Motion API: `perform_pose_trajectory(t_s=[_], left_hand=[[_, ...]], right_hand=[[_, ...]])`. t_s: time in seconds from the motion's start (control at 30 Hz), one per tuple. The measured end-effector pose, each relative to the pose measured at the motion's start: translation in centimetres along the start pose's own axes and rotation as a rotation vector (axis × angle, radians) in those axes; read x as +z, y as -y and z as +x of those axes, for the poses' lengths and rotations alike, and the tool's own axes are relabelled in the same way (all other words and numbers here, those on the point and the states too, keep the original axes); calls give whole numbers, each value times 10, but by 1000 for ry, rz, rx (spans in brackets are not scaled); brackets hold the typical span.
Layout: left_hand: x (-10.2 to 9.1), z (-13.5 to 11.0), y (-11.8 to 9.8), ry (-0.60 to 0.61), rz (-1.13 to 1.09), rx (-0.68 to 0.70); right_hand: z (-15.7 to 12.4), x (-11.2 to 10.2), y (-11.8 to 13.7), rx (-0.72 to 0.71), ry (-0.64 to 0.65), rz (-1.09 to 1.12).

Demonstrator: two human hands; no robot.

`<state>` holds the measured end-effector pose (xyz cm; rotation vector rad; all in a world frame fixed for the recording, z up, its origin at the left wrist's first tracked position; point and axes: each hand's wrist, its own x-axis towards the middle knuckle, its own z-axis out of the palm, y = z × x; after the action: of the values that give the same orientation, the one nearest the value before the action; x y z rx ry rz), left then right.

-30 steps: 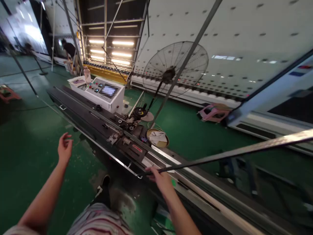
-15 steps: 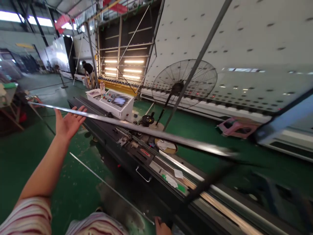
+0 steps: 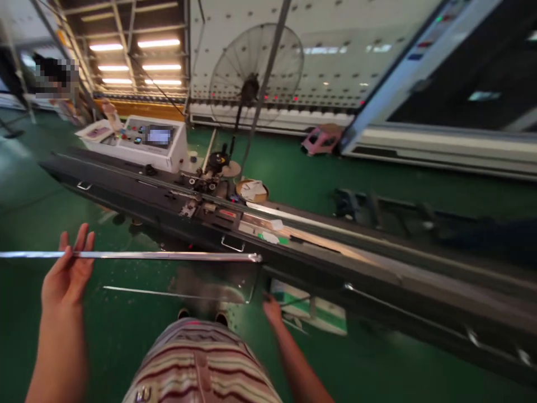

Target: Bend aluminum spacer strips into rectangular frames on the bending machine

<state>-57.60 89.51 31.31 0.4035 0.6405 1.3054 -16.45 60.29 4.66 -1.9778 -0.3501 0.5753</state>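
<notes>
Left hand [image 3: 69, 274]: fingers lightly pinching a metal bar [image 3: 168, 256], which runs right of them. Loose grip, I judge; its right end could swing into the machine bed [image 3: 302, 267]. (Right hand [image 3: 272, 309] blurred; I can't tell its grip.)

I count two hands [image 3: 69, 277], one fan [image 3: 250, 88], six lit lamps [image 3: 158, 42] (three pairs).

Gotta be a factory workshop: green floor [image 3: 289, 173], long dark machine [image 3: 121, 182], white control box [image 3: 132, 148] with buttons and screen, caged fan [image 3: 250, 88], huge hole-dotted white panel [image 3: 335, 75] behind.
</notes>
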Motion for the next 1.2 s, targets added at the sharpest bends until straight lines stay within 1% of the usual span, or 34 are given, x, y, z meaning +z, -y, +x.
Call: perform_pose_trajectory(t_s=[0.07,0.1,0.13,0.17,0.2,0.27,0.3,0.37,0.43,0.5,0.6,0.67,0.77,0.87,0.93,1.0,1.1,1.13,1.2], left_hand=[[2,1,9,-84,36,35],[5,0,14,-117,68,63],[7,-1,19,-136,103,90],[10,-2,23,-141,137,111],[11,-2,26,-135,171,120],[12,-3,31,-102,228,126],[12,-3,33,-80,249,128],[9,-1,35,-43,284,129],[5,1,36,-24,305,126],[2,3,36,-12,318,124],[-2,4,35,18,325,129],[-3,3,35,38,339,117],[-4,3,36,64,366,106],[-4,8,37,76,381,66],[-4,13,37,108,381,11],[-6,19,38,152,369,3],[-7,27,39,204,346,62],[-7,29,39,201,341,89],[-6,31,38,168,406,60]], right_hand=[[6,-6,24,-1,-72,108],[5,-9,42,-37,-73,187],[2,-13,64,-127,-29,374],[-5,-17,90,-249,35,522],[-13,-21,117,-378,110,601],[-34,-30,170,-592,234,645],[-44,-34,194,-659,287,641],[-63,-41,229,-725,405,617],[-75,-46,248,-721,499,601],[-83,-48,257,-669,524,612],[-89,-49,259,-590,466,688],[-91,-49,259,-586,409,750],[-92,-48,258,-617,342,828],[-90,-49,254,-616,296,882],[-87,-50,250,-607,272,912],[-85,-53,248,-581,271,939],[-85,-57,248,-511,278,908],[-85,-58,249,-492,275,875],[-85,-60,249,-481,260,815]])
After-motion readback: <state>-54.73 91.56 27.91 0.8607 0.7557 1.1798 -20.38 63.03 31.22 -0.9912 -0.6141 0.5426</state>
